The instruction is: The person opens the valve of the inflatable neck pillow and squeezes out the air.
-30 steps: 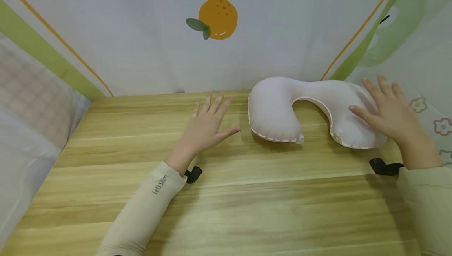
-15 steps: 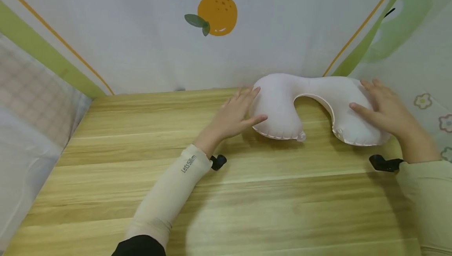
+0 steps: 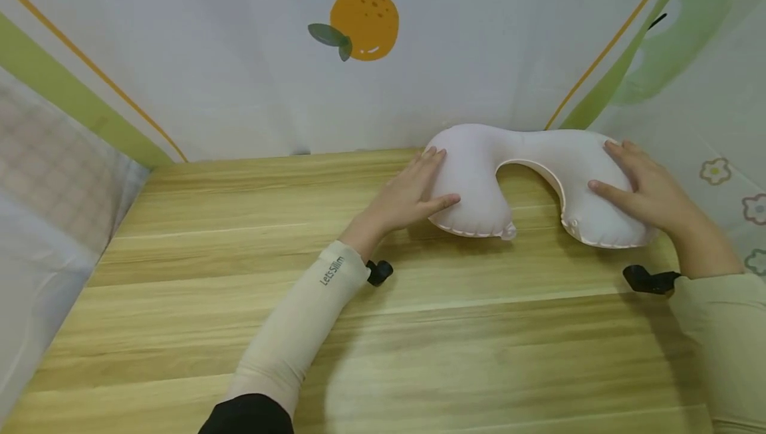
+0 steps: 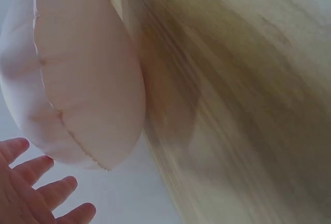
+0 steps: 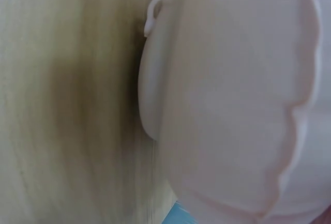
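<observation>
A pale pink, inflated U-shaped neck pillow (image 3: pixel 469 181) lies at the back of the wooden table, its opening facing the person. At its left lobe is my left hand (image 3: pixel 407 198), fingers spread and thumb over the near side. The left wrist view has those fingers (image 4: pixel 64 188) extended beside the seamed lobe (image 4: pixel 88 79). My right hand (image 3: pixel 652 191) rests along the outer side of the right lobe, thumb lying across the top. In the right wrist view the pillow (image 5: pixel 232 94) fills much of the picture, and nearly all of that hand is hidden.
Behind the wooden table (image 3: pixel 449 354) hangs a white curtain (image 3: pixel 239 68) printed with an orange. Flower-printed cloth (image 3: pixel 712 128) borders the right side, and pale checked cloth (image 3: pixel 42 148) the left. Black wrist mounts (image 3: pixel 380 272) stick out under both sleeves.
My left hand has moved right, from over the bare table to the pillow's left lobe. My right hand has stayed at the right lobe, and the pillow lies nearly where it was.
</observation>
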{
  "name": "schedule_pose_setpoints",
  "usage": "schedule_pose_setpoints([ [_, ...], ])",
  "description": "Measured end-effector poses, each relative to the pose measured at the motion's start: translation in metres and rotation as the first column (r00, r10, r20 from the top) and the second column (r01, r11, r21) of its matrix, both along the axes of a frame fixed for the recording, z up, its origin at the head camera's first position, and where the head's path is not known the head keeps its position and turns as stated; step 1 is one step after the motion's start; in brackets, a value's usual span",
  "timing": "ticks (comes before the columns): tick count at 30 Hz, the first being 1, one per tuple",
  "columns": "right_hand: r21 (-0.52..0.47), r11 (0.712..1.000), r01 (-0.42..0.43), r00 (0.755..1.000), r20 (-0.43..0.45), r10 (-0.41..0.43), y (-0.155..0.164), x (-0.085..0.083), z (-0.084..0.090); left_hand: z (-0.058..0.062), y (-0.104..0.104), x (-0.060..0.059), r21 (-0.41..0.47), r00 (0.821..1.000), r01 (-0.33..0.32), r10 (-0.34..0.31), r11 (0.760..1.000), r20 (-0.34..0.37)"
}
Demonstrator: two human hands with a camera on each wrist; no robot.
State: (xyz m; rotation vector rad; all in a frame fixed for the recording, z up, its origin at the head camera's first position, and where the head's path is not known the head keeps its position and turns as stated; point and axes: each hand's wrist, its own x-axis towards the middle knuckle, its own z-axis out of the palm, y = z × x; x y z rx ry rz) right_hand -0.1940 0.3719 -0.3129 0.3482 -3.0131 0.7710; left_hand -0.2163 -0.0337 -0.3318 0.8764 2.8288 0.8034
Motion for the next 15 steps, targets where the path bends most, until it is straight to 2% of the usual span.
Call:
schedule_pose_setpoints([
  [10,0.007,0.999,0.039,0.999,0.019,-0.039,-0.0020,0.0044,-0.0005,-0.0085,-0.0031,0.0002,0.080,1.000,0.025,-0.025,0.996,-0.002],
  [15,0.005,0.999,0.034,0.999,0.008,-0.034,-0.0031,0.0066,0.0004,-0.0080,-0.0072,0.0019,0.100,1.000,0.029,-0.028,0.995,-0.007],
])
